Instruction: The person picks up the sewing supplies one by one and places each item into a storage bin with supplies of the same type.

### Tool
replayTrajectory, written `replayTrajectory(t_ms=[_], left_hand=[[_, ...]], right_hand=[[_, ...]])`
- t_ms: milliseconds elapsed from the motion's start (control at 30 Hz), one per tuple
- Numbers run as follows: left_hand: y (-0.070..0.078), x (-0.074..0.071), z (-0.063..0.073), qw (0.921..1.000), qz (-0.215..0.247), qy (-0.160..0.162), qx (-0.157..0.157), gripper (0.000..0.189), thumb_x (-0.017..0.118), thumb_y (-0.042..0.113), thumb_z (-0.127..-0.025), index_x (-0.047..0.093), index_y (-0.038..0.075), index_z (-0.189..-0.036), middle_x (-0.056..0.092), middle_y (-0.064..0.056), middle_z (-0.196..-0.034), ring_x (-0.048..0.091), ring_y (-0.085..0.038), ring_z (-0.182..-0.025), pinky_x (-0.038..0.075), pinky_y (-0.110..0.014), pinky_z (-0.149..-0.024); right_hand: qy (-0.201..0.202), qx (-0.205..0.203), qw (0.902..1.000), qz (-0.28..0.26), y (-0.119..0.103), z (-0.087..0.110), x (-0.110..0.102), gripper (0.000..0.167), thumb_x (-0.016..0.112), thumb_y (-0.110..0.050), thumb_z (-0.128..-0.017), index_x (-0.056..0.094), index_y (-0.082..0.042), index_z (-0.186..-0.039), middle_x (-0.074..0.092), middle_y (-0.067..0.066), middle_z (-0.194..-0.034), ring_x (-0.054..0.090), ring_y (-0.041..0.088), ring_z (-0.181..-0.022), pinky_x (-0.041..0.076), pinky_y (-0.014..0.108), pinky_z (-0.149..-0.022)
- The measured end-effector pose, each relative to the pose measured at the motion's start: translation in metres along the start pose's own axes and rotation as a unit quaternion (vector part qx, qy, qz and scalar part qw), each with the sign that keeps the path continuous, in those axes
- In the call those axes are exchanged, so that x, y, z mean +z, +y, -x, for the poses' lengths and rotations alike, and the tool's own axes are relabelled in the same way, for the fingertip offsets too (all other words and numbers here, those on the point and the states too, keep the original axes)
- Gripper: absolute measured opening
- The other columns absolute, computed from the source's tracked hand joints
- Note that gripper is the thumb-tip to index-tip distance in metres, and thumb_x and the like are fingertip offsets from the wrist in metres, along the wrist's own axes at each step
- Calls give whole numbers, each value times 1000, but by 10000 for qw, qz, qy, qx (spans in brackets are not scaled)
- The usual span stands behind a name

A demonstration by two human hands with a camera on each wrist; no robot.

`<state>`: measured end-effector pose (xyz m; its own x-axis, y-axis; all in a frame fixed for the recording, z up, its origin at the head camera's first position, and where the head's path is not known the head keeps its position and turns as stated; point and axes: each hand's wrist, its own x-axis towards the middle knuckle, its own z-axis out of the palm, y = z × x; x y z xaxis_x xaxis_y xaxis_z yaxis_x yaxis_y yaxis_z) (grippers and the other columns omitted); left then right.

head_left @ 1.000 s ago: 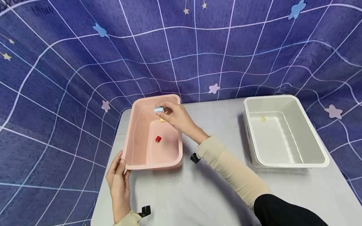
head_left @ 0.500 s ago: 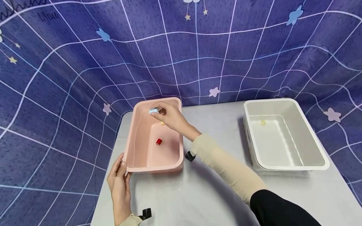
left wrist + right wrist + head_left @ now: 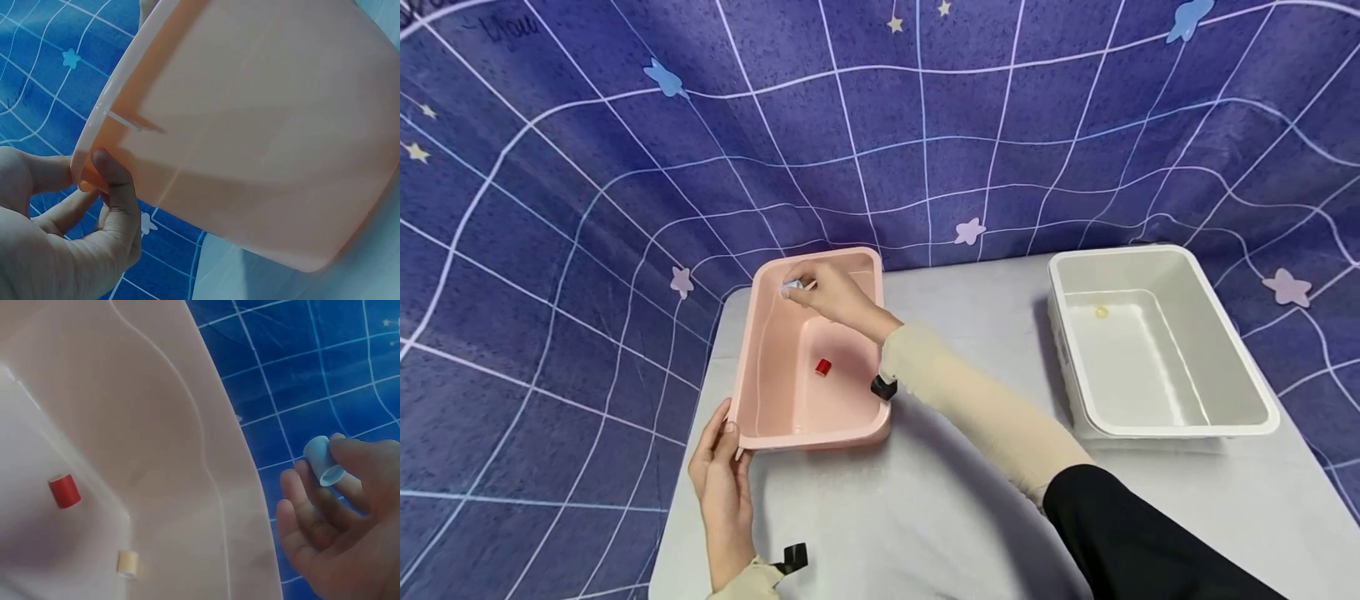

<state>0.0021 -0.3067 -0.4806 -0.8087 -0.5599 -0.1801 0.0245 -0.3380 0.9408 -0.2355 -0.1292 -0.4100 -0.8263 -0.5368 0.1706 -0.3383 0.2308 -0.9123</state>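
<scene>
My right hand (image 3: pixel 833 293) pinches a small light blue thread spool (image 3: pixel 322 460) between thumb and fingers, over the far left part of a pink basin (image 3: pixel 808 440). Inside that basin a red spool (image 3: pixel 823 367) lies on the floor. A pale yellow spool (image 3: pixel 128 564) lies near the foot of the wall in the right wrist view; in the head view the right hand hides it. At the basin's near left corner, my left hand (image 3: pixel 722 475) grips the rim, its thumb (image 3: pixel 112 169) against the outer wall.
A white-grey basin (image 3: pixel 1180 431) stands at the right of the white-covered table (image 3: pixel 955 500), with a small yellowish ring (image 3: pixel 1101 312) inside. A dark blue patterned curtain (image 3: pixel 895 133) hangs close behind and to the left.
My right hand has moved left over the pink basin with the light blue spool, and now covers the yellow one in the head view. The left hand keeps its place at the corner.
</scene>
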Motion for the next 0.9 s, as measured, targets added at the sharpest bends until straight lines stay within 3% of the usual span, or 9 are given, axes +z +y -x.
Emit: replayTrajectory(t_ms=[200, 333, 500, 700, 767, 900], left_hand=[[2, 0, 0, 10000, -9, -21, 10, 45, 58, 11, -107, 54, 3, -150, 56, -9, -125, 68, -14, -115, 62, -22, -85], [2, 1, 0, 10000, 64, -43, -13, 46, 59, 11, -106, 53, 2, -151, 56, -8, -124, 68, -14, -116, 62, -22, -85], [0, 1, -1, 10000, 89, -41, 1, 45, 58, 11, -106, 54, 2, -150, 55, -9, -124, 68, -15, -116, 62, -23, -85], [-2, -1, -1, 10000, -31, -65, 68, 45, 58, 12, -107, 53, 3, -151, 55, -10, -127, 67, -16, -118, 62, -24, -87], [-3, -2, -1, 9999, -84, -30, 49, 44, 56, 12, -108, 53, 3, -151, 55, -10, -128, 66, -16, -118, 62, -24, -88], [-4, -4, 1, 9999, -152, -11, 5, 44, 54, 12, -108, 53, 4, -152, 54, -11, -128, 65, -17, -120, 62, -24, -90]], right_hand=[[-386, 181, 9991, 86, 4, -11, 9, 21, 67, -22, -103, 75, -5, -113, 68, 3, -90, 63, 13, -70, 54, 19, -64], [-676, 193, 9971, 279, 9, -15, 12, 18, 63, -17, -105, 75, -3, -104, 61, -1, -80, 53, 7, -62, 48, 17, -61], [-1158, 387, 9896, 760, 24, -25, 17, 18, 62, -17, -101, 74, -5, -95, 57, -4, -73, 48, 5, -60, 40, 17, -58], [-1573, 647, 9796, 1068, 36, -33, 26, 15, 63, -11, -97, 75, -2, -99, 52, -5, -68, 44, 5, -60, 34, 17, -57], [-1694, 637, 9763, 1192, 35, -32, 29, 15, 62, -7, -97, 75, 0, -100, 52, -6, -69, 45, 5, -61, 36, 17, -58], [-1742, 759, 9700, 1518, 41, -34, 42, 13, 68, -12, -97, 76, -2, -93, 56, -6, -68, 49, 4, -59, 39, 16, -56]])
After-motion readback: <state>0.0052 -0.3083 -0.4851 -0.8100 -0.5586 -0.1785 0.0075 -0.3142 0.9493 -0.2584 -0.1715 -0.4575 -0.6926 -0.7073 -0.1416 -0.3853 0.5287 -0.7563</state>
